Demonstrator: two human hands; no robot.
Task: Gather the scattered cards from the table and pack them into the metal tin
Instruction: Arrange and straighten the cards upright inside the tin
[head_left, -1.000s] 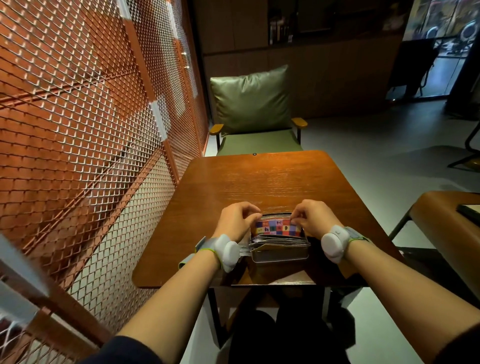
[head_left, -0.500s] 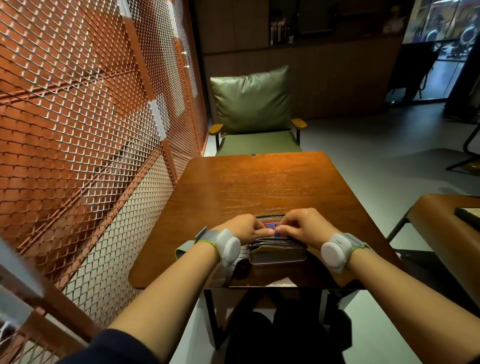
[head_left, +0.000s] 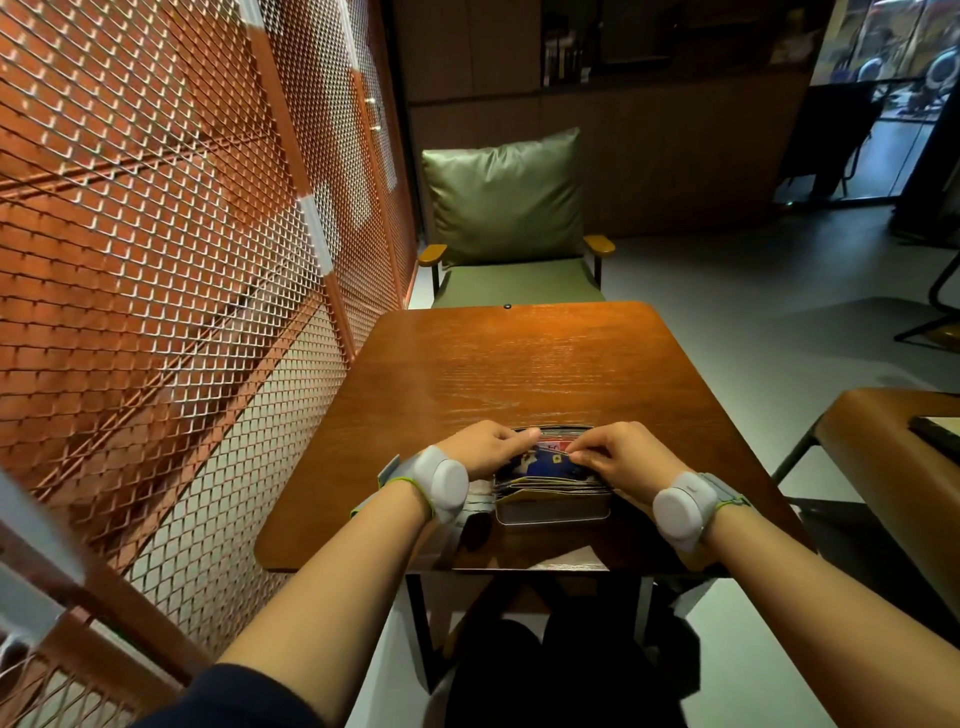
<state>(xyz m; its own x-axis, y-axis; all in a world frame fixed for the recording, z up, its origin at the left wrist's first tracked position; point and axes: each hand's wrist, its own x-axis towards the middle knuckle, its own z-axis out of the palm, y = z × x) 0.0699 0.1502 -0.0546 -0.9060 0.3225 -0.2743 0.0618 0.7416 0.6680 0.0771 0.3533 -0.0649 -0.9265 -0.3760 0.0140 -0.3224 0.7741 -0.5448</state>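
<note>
Both hands, left hand (head_left: 483, 449) and right hand (head_left: 621, 457), are pinching the cards (head_left: 545, 467) sitting in the metal tin (head_left: 550, 512) at the bench's (head_left: 519, 374) near edge; I'm pressing evenly, squaring edges so none buckle.

Copper-orange expanded-metal mesh screen (head_left: 171, 270) down the whole left side, framed in panels, pale tape patches on the uprights. Dark-stained wooden table (head_left: 524, 374), rounded corners, warm light pooled at the far end, dark metal legs below. Green armchair (head_left: 511, 260) pushed up to the far edge, wooden armrests, glossy olive cushion (head_left: 506, 195) upright against the back. Second brown table (head_left: 893, 447) at right, only partly in frame, a dark flat item on it. Grey smooth floor (head_left: 753, 291). Dark wood-panelled wall (head_left: 675, 156) behind, shelving above it too dim to read. Glazed opening (head_left: 893, 57) top right, bright beyond.
</note>
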